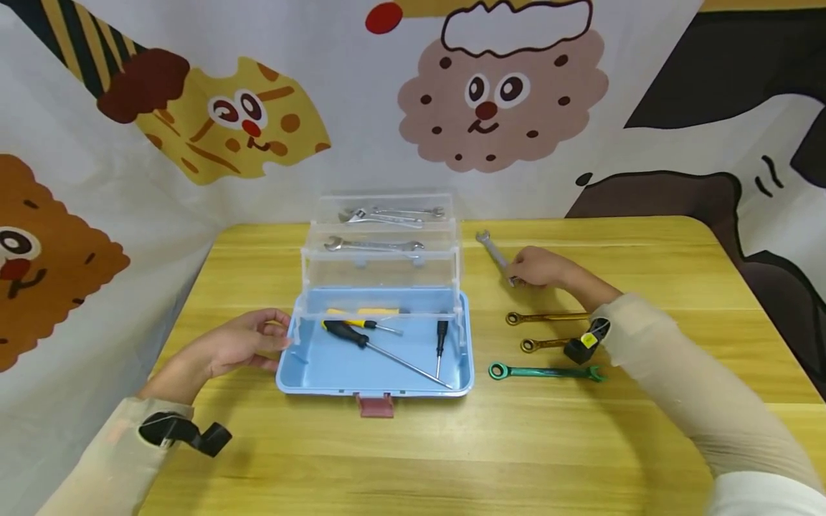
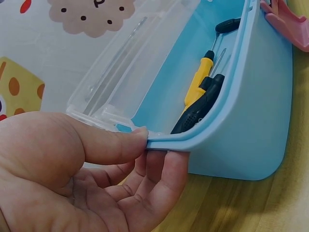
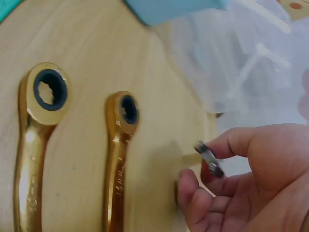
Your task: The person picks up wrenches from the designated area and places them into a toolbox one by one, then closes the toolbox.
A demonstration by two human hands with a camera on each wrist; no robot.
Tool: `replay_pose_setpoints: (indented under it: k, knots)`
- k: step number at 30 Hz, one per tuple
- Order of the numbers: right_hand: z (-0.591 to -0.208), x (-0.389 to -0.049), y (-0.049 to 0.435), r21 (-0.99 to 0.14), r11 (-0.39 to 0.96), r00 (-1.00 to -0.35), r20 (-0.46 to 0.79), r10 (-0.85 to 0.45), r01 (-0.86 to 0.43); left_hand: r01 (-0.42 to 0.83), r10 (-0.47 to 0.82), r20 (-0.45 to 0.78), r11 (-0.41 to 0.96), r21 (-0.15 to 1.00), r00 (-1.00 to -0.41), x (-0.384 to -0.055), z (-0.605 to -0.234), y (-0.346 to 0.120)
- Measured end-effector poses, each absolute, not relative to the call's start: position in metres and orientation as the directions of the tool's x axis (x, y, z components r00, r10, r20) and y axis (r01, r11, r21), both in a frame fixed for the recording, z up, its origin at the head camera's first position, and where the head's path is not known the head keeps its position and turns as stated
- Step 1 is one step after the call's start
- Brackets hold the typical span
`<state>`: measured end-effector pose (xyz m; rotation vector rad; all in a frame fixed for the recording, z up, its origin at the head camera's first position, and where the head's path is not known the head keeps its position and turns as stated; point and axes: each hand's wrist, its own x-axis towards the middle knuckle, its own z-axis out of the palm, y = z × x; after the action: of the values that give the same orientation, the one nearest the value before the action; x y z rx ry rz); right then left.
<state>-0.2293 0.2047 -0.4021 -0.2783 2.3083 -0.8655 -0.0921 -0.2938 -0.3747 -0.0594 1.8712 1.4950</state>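
Currently pinching one end of a slim silver metal wrench [image 1: 495, 254] in the right hand [image 1: 540, 267], right of centre in the head view, thumb against bent fingers. Gripping with the left hand [image 1: 248, 340] the left edge of a light-blue plastic toolbox [image 1: 342, 369], thumb on the rim, fingers curled beneath. Fitted in front with a pink plastic latch [image 1: 376, 407]. Containing, at the centre of the frame, a long black-handled screwdriver [image 1: 345, 332], a yellow-and-black screwdriver [image 1: 358, 323] close beside it, a small black screwdriver [image 1: 442, 332] to the right, and a yellow item [image 1: 381, 311] too veiled to identify. Topped, toward upper centre, with clear plastic tiered trays [image 1: 329, 272], holding a silver adjustable wrench [image 1: 381, 218] and a small silver spanner [image 1: 408, 211] highest, a silver open-ended wrench [image 1: 374, 246] below. Laid out with two shiny gold ratchet wrenches [image 1: 551, 317], partly hidden by the right wrist, and a metallic green wrench [image 1: 545, 372], at right on the yellow wood-grain table [image 1: 413, 459]. Backed, across the top, by a white cartoon-printed cloth [image 1: 361, 122].
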Motion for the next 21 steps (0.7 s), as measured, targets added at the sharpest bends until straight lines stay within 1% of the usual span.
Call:
replay_pose_setpoints:
  k: [2, 4, 8, 11, 16, 21]
  knots:
    - [-0.398, -0.229, 0.21, -0.692, 0.72, -0.769, -0.489, -0.412, 0.055, -0.451, 0.397, -0.552, 0.324, 0.832, -0.733, -0.092, -0.375, -0.295]
    - [-0.395, -0.229, 0.215, -0.721, 0.69, -0.788, -0.461, -0.408, 0.064, -0.448, 0.403, -0.549, 0.322, 0.834, -0.732, -0.091, -0.374, -0.296]
    - [-0.393, -0.228, 0.224, -0.705, 0.708, -0.866, -0.374, -0.332, 0.033, -0.452, 0.399, -0.554, 0.327, 0.83, -0.731, -0.091, -0.374, -0.297]
    - [-0.395, -0.227, 0.229, -0.695, 0.717, -0.904, -0.335, -0.266, 0.047, -0.453, 0.399, -0.556, 0.328, 0.829, -0.729, -0.091, -0.374, -0.296]
    - [-0.403, -0.226, 0.233, -0.736, 0.672, -0.932, -0.3, -0.205, 0.089, -0.453, 0.402, -0.555, 0.325, 0.83, -0.729, -0.091, -0.373, -0.295]
    - [-0.414, -0.225, 0.233, -0.782, 0.617, -0.944, -0.263, -0.2, 0.087, -0.463, 0.383, -0.565, 0.33, 0.823, -0.731, -0.092, -0.372, -0.292]
